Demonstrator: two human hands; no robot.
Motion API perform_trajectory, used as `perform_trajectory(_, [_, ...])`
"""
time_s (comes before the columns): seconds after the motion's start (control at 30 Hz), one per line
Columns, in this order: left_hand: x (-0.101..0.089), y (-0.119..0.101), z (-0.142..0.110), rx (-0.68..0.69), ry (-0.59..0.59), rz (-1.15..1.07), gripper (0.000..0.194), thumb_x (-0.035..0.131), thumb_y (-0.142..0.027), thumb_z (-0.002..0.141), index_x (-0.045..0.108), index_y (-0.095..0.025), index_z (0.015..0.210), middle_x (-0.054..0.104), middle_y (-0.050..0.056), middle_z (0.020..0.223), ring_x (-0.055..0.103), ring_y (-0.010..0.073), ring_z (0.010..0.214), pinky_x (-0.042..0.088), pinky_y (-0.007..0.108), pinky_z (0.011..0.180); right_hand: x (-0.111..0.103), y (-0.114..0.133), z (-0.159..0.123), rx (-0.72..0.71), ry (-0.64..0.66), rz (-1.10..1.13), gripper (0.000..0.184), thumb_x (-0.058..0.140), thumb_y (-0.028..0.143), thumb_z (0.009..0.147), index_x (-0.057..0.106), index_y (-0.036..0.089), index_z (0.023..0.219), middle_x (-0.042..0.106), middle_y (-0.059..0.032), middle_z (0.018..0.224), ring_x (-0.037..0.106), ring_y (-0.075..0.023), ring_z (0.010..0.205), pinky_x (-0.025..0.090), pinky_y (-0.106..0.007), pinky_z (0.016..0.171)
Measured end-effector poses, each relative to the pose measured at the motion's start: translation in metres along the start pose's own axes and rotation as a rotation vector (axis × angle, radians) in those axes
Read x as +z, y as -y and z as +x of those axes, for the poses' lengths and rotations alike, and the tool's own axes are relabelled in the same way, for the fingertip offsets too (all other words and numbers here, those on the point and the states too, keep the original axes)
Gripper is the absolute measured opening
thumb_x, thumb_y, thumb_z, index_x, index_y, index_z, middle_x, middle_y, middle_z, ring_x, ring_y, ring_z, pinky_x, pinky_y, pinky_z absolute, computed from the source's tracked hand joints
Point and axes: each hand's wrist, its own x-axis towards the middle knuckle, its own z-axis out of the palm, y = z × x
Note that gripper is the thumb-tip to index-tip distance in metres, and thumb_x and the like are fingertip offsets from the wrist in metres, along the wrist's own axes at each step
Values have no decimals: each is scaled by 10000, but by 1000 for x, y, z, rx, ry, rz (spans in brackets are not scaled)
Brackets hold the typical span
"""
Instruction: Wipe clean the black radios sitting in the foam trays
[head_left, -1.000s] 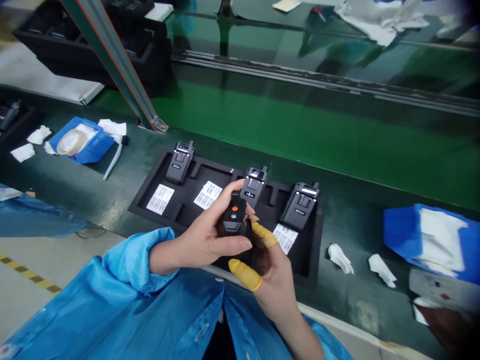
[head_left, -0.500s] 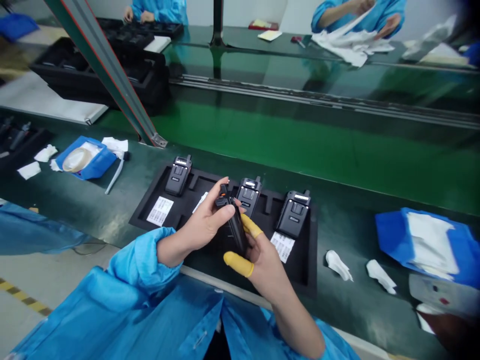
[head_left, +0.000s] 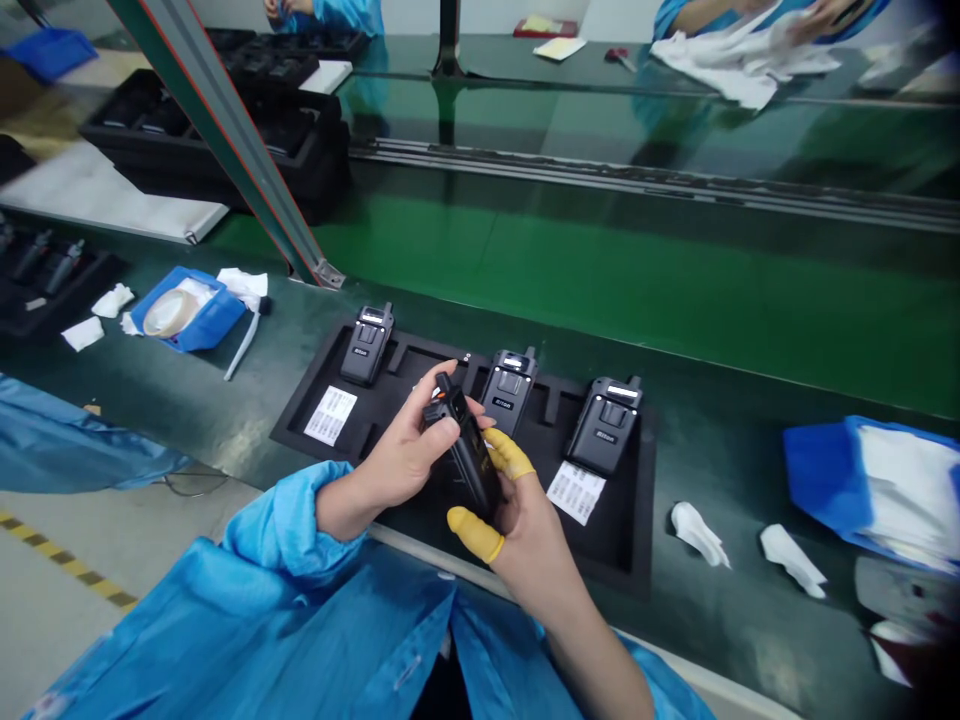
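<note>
Both my hands hold one small black radio (head_left: 466, 450) above a black foam tray (head_left: 637, 540). My left hand (head_left: 405, 455) grips its upper end, thumb on top near an orange button. My right hand (head_left: 517, 510), with yellow finger cots on thumb and forefinger, cradles the lower end from below. The radio is tilted, side edge up. Three more black radios lie in the tray: one at the left (head_left: 367, 345), one in the middle (head_left: 508, 390), one at the right (head_left: 606, 425). White labels (head_left: 330, 415) lie in the tray's slots.
A green conveyor belt (head_left: 637, 280) runs behind the tray. A blue bin with a tape roll (head_left: 184, 312) and white wipes sits to the left, and another blue bin with cloths (head_left: 877, 490) to the right. Crumpled wipes (head_left: 697, 532) lie nearby. Other people's blue sleeves show across the line.
The radio has been turned from facing me, orange button up, to lying tilted on its side edge. Both hands stayed on it. The view shifted slightly.
</note>
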Motion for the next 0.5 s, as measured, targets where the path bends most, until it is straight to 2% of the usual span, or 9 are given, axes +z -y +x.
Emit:
perform_trajectory(0.17, [-1, -1, -5, 39, 86, 41, 693, 688, -451, 802, 349, -294, 1386, 595, 88, 1178, 595, 263, 1095, 497, 377, 883, 3, 7, -2, 33, 3, 44, 742, 731, 239, 692, 371, 320, 1336, 394, -44, 1478, 393, -222, 1349, 404, -427, 1082])
perform_trajectory(0.37, [-1, -10, -7, 21, 142, 73, 726, 681, -447, 808, 312, -316, 1419, 562, 101, 1233, 565, 283, 1148, 480, 406, 926, 1, 9, -6, 56, -27, 57, 729, 750, 242, 666, 415, 311, 1310, 477, -49, 1414, 459, -237, 1298, 465, -418, 1023])
perform_trajectory(0.43, [-5, -14, -6, 1, 154, 114, 858, 755, -409, 744, 264, -338, 1444, 514, 108, 1300, 521, 299, 1204, 462, 416, 958, -1, 7, -6, 90, -46, 57, 718, 773, 254, 634, 459, 294, 1278, 525, -60, 1365, 487, -254, 1270, 470, -436, 1013])
perform_trajectory(0.5, [-9, -14, -7, -24, 148, 120, 1077, 842, -343, 641, 153, -395, 1467, 435, 102, 1389, 476, 304, 1253, 438, 429, 989, -2, 4, -5, 120, -62, 77, 711, 799, 264, 595, 498, 273, 1239, 569, -71, 1311, 512, -271, 1241, 475, -454, 1002])
